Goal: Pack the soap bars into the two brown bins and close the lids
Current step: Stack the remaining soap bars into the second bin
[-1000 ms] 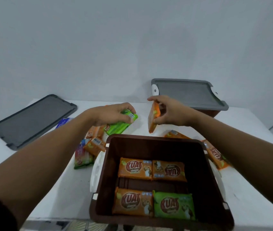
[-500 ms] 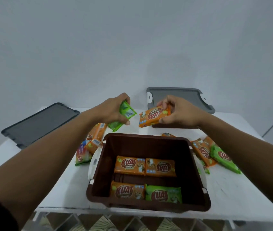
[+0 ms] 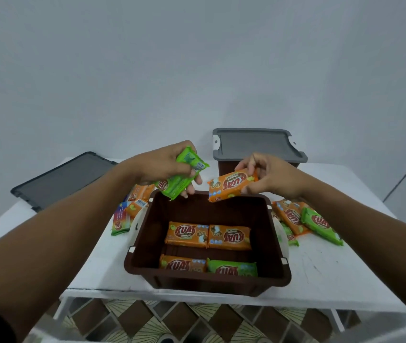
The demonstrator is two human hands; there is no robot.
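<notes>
Fingers (image 3: 192, 188) of left hand (image 3: 158, 164) clamped around green soap bar (image 3: 180, 178); right hand (image 3: 270, 173) pinching orange soap bar (image 3: 231, 186), both above open brown bin (image 3: 275, 246) rim.

Near bin (image 3: 145, 264): dark brown, small white clips at its rim.
Far bin (image 3: 224, 167): brown wall under a grey lid (image 3: 254, 142) with white latches.
Loose lid (image 3: 55, 179), far left: dark grey, darker rim.
Bars in the near bin (image 3: 229, 237): three orange, one green, each with a red oval and white lettering.
Bar in the left hand (image 3: 179, 180): bright green, white barcode patch.
Bar in the right hand (image 3: 231, 185): orange, red oval logo.
Right pile (image 3: 306, 220): orange and green wrappers mixed.
Left pile (image 3: 132, 206): orange, green, a touch of blue.
Table (image 3: 333, 268): white, scuffed.
Floor (image 3: 172, 325): brown and cream diamond tiles.
Wall (image 3: 197, 58): pale grey.
</notes>
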